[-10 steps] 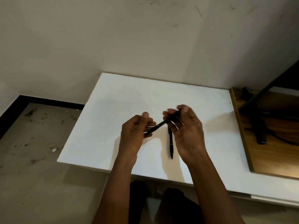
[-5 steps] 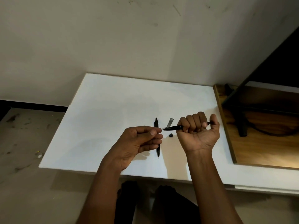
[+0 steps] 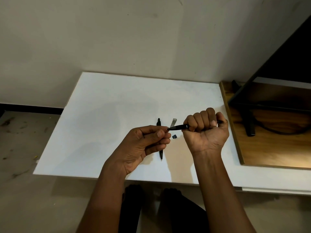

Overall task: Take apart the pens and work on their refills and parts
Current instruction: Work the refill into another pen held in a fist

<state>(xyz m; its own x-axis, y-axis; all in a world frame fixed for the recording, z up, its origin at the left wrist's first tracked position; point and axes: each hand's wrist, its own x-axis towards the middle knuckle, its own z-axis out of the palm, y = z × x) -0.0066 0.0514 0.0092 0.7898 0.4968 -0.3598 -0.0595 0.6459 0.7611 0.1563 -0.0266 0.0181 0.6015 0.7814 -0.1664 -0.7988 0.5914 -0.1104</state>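
Observation:
My right hand (image 3: 206, 132) grips a black pen (image 3: 179, 127) in a fist, its pointed tip sticking out to the left. My left hand (image 3: 146, 143) has its fingers curled, and its thumb and forefinger pinch at that tip. What lies between those fingertips is too small to tell. A second black pen (image 3: 159, 140) lies lengthwise on the white table (image 3: 104, 125), partly hidden behind my left fingers. A grey flat clip-like part (image 3: 173, 122) and a small dark cap piece (image 3: 174, 136) lie on the table between my hands.
A wooden board (image 3: 272, 145) with a black stand and cable lies at the table's right edge. A plain wall rises behind the table. Bare floor lies to the left, and my legs show below the front edge.
A second ago both hands held the pen near its middle. The right hand has since closed into a fist round it and moved right, and the left fingers pinch the tip. Two small parts show on the table.

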